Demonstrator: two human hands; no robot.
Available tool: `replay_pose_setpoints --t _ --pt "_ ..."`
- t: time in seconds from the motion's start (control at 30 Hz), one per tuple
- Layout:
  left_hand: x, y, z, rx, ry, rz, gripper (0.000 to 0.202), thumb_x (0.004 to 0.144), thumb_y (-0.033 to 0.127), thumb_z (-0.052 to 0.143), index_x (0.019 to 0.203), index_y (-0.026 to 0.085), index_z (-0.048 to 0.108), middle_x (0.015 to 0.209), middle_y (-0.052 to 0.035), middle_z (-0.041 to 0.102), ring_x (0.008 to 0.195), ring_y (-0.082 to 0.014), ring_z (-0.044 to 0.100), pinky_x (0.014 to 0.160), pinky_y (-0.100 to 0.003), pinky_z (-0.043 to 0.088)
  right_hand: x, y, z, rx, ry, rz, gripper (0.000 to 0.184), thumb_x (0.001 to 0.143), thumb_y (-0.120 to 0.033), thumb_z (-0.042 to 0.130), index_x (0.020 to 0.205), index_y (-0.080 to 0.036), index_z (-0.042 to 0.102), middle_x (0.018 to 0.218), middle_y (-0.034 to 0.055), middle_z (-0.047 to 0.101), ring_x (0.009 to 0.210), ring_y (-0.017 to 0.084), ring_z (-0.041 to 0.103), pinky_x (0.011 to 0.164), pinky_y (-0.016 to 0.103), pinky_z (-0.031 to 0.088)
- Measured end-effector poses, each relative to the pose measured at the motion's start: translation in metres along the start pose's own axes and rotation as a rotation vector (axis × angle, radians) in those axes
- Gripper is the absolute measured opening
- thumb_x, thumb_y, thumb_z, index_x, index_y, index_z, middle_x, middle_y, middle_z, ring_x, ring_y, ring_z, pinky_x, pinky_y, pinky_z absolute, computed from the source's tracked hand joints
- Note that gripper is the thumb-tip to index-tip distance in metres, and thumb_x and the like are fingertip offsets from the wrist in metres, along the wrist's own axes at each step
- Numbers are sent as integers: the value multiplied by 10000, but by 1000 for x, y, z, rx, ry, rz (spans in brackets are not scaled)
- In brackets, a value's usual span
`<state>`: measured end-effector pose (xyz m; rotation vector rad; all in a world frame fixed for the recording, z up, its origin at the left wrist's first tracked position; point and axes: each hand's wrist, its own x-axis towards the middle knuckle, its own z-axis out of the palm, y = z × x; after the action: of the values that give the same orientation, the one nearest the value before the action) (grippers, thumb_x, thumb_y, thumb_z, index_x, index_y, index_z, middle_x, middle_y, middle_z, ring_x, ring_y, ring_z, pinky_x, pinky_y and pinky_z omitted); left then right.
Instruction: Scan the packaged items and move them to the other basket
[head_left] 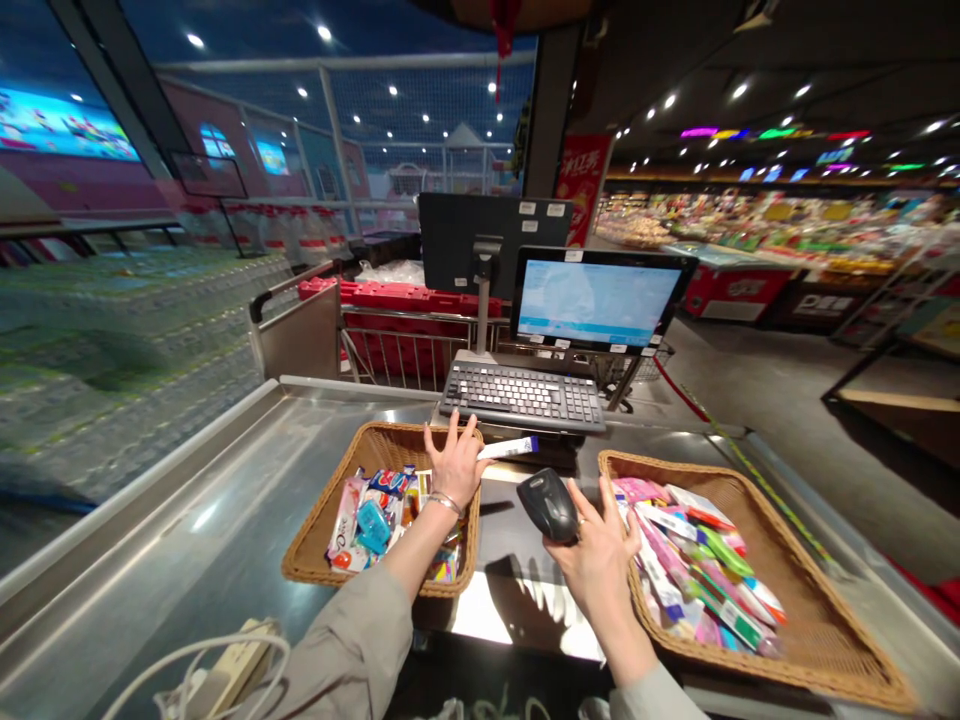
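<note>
My left hand point(455, 463) is raised over the left wicker basket point(319, 540), fingers spread upward, and it holds a slim white and blue box point(508, 448) that sticks out to the right, just below the keyboard point(523, 393). My right hand point(600, 553) holds a black handheld barcode scanner point(550, 503) over the dark counter gap between the baskets, its other fingers fanned out. The left basket holds several small colourful packs point(373, 522). The right wicker basket point(817, 640) is full of long toothbrush-like packages point(694, 575).
A till screen point(596, 300) and a second monitor's back point(465, 240) stand behind the keyboard. Red shopping baskets point(397, 295) sit behind a metal rail. A white cable and power strip point(217, 670) lie on the steel counter point(187, 520) at the near left. Store aisles stretch away to the right.
</note>
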<state>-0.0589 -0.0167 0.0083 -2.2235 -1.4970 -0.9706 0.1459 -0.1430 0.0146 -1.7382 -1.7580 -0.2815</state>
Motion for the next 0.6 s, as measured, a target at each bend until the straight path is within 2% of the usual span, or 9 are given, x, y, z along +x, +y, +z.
replay_pose_setpoints --t 0.23,0.47,0.6 --pt "8 15 -4 -19 -12 19 38 868 251 643 835 235 638 1394 -77 591 1434 -356 352 1140 -747 -11 -3 10 -7 -54 55 54 139 740 -274 608 811 -243 723 1281 49 655 1399 345 337 1088 580 183" --pt "12 33 7 -59 -14 69 20 851 229 658 864 235 644 1396 -94 587 1442 -355 334 1143 -738 -9 -9 26 -14 -108 90 162 221 760 -346 556 853 -258 736 1272 47 660 1372 350 368 1083 606 162" --pt "18 45 11 -83 -14 112 7 857 236 649 859 238 642 1387 -91 596 1439 -355 340 1143 -737 -15 -13 34 -22 -142 98 210 229 782 -369 552 856 -259 739 1268 60 662 1390 343 344 1083 581 174"
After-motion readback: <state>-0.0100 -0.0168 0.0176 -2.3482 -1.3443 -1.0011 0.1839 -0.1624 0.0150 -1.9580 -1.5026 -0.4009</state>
